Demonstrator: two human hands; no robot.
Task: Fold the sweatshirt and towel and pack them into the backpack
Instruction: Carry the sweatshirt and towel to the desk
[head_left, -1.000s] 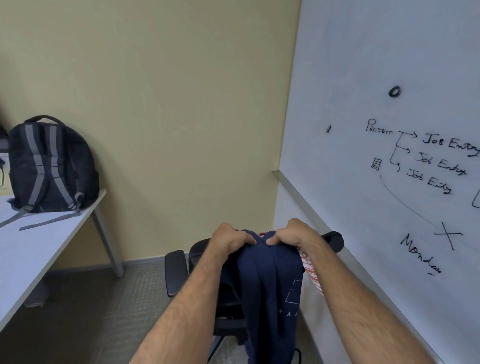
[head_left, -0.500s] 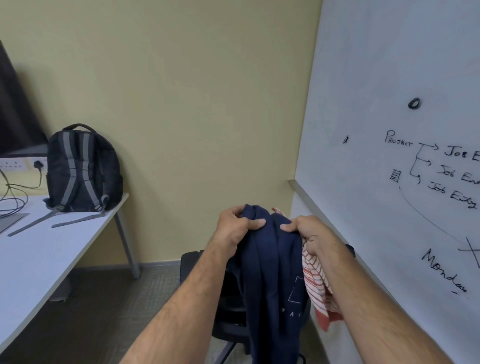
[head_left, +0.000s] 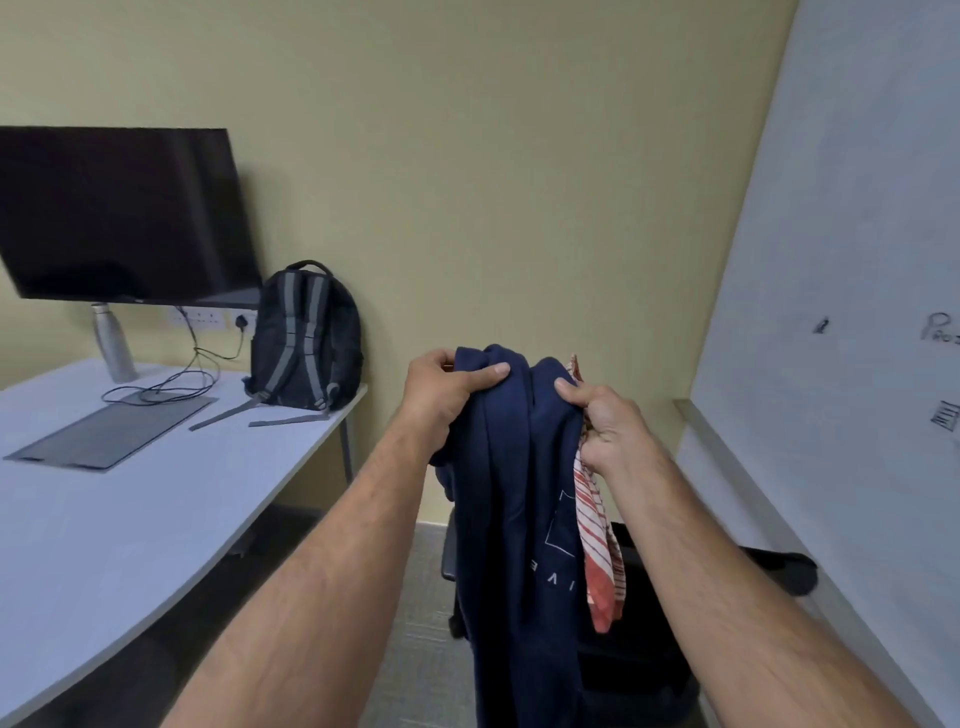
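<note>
Backpack (head_left: 305, 338) nearer; sweatshirt (head_left: 511, 499) seemingly bunched.

The sweatshirt (head_left: 511, 483) is seen as soft, matt navy cloth, the towel (head_left: 597, 540) as thin striped cloth. The table (head_left: 119, 519) is finished smooth and matt; the bottle (head_left: 111, 345) is brushed metal.

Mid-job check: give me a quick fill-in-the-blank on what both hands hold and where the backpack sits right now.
1. The left hand grips the navy blue ____.
2. The right hand also holds a red-and-white ____ towel.
3. The black backpack with grey straps stands upright on the white ____.
4. Behind the backpack hangs a dark, switched-off ____.

Missing words: sweatshirt; striped; desk; monitor.
</note>
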